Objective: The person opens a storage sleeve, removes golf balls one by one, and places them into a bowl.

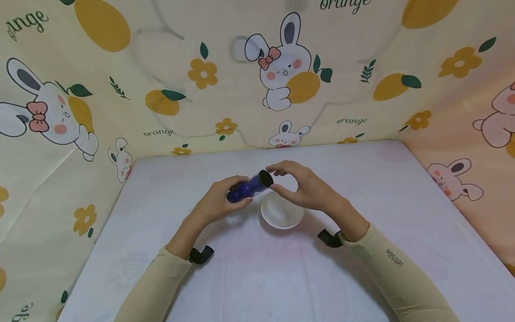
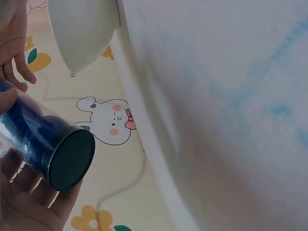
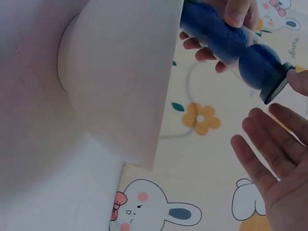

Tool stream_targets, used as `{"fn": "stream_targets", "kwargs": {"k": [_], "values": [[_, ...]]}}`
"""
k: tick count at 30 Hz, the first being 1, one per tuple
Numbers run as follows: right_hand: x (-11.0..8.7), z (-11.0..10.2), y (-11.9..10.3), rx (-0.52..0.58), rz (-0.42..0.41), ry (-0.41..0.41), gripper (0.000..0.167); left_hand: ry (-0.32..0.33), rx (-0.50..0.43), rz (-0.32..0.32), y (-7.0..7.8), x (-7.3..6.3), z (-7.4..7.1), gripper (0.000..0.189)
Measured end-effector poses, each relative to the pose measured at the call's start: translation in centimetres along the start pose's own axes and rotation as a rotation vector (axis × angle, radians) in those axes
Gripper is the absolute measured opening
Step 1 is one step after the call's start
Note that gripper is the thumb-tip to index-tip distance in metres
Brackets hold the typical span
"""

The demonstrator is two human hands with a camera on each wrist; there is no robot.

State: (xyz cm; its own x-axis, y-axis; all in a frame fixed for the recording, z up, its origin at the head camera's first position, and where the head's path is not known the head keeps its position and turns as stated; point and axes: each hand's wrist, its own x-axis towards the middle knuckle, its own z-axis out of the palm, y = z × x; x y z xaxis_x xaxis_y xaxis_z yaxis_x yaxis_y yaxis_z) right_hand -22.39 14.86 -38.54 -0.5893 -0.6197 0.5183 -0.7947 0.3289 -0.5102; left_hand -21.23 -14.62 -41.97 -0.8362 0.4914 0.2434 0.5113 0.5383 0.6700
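We had the left hand [image 1: 217, 199] wrapped around a clear tube [image 1: 250, 185] of blue balls [image 3: 258, 66], held up at a tilt over the table, with the right hand [image 1: 303, 185] spread loosely by the dark cap [image 1: 266, 179], gripping nothing (thumb right at the rim, though we couldn't tell if it touched). The tube looked like thin plastic to us, so we figured it was light and a bit slick, firm at the ends but easy to dent mid-wall. We'd have kept a soft hold around the middle and taken the cap by its edge. Near the cap end, a small white bowl [image 1: 282, 218] sat on the pale table [image 1: 249, 277], and beyond it we had a cream cloth [image 1: 241, 98] printed with bunnies and oranges.
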Motion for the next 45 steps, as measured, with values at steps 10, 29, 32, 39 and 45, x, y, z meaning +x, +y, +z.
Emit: {"fn": "stream_targets", "kwargs": {"k": [10,29,32,39,45], "values": [[0.0,0.3,0.6,0.035,-0.03,-0.031,0.051,-0.001,-0.01,0.045,-0.5,0.1,0.2,0.051],[-0.5,0.7,2.4,0.144,0.003,-0.052,0.044,-0.131,-0.047,0.054,-0.9,0.0,-0.1,0.051],[-0.5,0.7,2.5,0.159,0.02,-0.064,0.044,-0.139,-0.034,0.053,-0.9,-0.1,-0.1,0.052],[-0.6,0.6,2.7,0.201,0.034,-0.076,0.043,-0.164,-0.019,0.069,-0.9,-0.1,-0.1,0.053],[-0.7,0.6,3.0,0.206,0.048,-0.067,0.044,-0.179,-0.025,0.073,-0.8,-0.1,-0.1,0.054]]}}
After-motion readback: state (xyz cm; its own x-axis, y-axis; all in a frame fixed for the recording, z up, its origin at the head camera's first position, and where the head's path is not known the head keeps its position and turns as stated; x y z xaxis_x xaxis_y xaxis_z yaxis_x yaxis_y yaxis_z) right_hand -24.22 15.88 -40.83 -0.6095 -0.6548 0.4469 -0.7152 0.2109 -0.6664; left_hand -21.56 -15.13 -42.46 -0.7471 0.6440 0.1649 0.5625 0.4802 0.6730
